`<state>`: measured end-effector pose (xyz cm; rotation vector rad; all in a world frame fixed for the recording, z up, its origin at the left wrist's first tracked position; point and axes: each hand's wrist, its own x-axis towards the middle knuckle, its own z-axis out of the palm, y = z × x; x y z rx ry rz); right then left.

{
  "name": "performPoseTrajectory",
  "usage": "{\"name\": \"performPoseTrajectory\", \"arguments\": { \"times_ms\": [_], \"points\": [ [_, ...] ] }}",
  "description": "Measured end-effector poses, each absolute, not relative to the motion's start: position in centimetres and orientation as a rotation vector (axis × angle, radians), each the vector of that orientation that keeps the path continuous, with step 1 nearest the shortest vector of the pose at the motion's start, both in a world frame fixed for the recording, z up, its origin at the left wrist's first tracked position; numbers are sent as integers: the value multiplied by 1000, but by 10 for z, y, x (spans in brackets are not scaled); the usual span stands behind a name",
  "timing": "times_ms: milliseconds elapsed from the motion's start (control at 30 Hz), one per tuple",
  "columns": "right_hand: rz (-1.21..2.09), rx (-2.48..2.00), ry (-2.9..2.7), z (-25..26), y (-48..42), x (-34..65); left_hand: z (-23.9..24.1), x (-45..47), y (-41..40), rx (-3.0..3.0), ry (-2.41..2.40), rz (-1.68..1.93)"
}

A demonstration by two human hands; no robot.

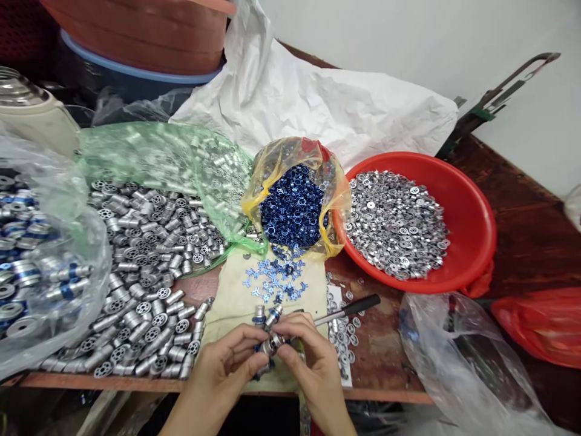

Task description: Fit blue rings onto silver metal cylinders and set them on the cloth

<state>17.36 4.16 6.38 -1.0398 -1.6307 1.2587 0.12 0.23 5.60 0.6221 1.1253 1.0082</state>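
Note:
My left hand [227, 363] and my right hand [308, 363] meet at the table's front edge, both pinched on one small silver cylinder part with a blue piece [271, 344]. Two more silver cylinders [265, 315] stand just beyond my fingers on a beige cloth [236, 290]. Small blue star-shaped pieces [275, 281] lie scattered on that cloth. A yellow bag of blue rings [293, 203] sits open behind them. A black-handled tool [349, 307] lies to the right of my right hand.
A heap of silver cylinders [145, 272] spreads at the left, partly on a green bag [158, 154]. A red basin [472, 224] of silver discs stands at right. A clear bag of assembled parts [36, 266] is far left. Clear bag [454, 357] and red bag [540, 324] lie front right.

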Motion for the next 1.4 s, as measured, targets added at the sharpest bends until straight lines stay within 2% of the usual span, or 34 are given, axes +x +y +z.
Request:
{"name": "performPoseTrajectory", "arguments": {
  "times_ms": [367, 567, 667, 767, 933, 967, 1067, 1167, 1400],
  "points": [
    [1082, -1009, -1830, 64, 36, 179, 53, -2, 2, 611, 1001, 964],
    [511, -973, -2242, 60, 22, 174, 51, 3, 7, 424, 815, 993],
    [317, -978, -2239, 56, 20, 167, 53, 7, 2, 438, 824, 975],
    [217, -993, -2194, 51, 27, 176, 53, 2, -8, 668, 1016, 936],
    [81, -1478, -2240, 50, 57, 217, 52, -46, 13, 1529, 1803, 993],
    [71, -1527, -2263, 51, 65, 221, 52, -58, 26, 1729, 1886, 943],
    [114, -1527, -2276, 55, 92, 214, 52, -85, 64, 2096, 2215, 464],
    [204, -1473, -2317, 54, 122, 189, 49, -97, 83, 2173, 2270, 253],
    [239, -1396, -2297, 39, 148, 170, 38, -105, 82, 2207, 2267, 322]
  ]
}}
